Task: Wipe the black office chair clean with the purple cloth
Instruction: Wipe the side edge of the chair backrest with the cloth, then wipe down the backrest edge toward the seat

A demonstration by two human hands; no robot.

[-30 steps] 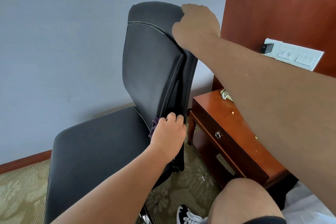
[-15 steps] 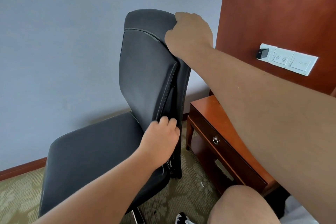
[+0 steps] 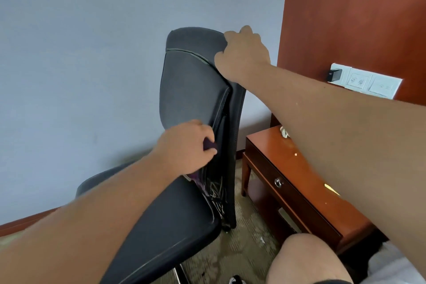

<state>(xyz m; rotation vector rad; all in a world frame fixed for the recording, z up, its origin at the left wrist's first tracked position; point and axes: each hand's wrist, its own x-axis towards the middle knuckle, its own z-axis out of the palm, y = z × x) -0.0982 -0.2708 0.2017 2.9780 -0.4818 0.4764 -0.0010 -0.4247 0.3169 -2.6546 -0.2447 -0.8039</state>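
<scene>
The left arm reaches in from the lower left edge of the view, forearm rising toward the black office chair (image 3: 191, 90). The left hand (image 3: 184, 145) sits low on the right edge of the backrest, knuckles up, fingers curled tight around the purple cloth (image 3: 209, 144). A small dark purple fold shows between the fingers and thumb, pressed against the seam where the front pad meets the rear shell. Another strip of the cloth hangs below the palm, just above the rear edge of the seat. The right arm stretches across from the right edge of the view, and the right hand (image 3: 242, 55) grips the top right corner of the backrest, fingers hooked over its upper edge and out of sight behind it. The chair stands with its backrest upright near the grey-blue wall (image 3: 92, 53), its seat running toward the lower left. Its black covering looks dull and greyish, with pale piping across the headrest. Loose pale threads hang in the gap between pad and shell near the seat. A wooden nightstand (image 3: 288, 168) stands just beside the chair's right side on patterned carpet (image 3: 249, 233). A bare knee (image 3: 304, 258) shows at the bottom edge.
</scene>
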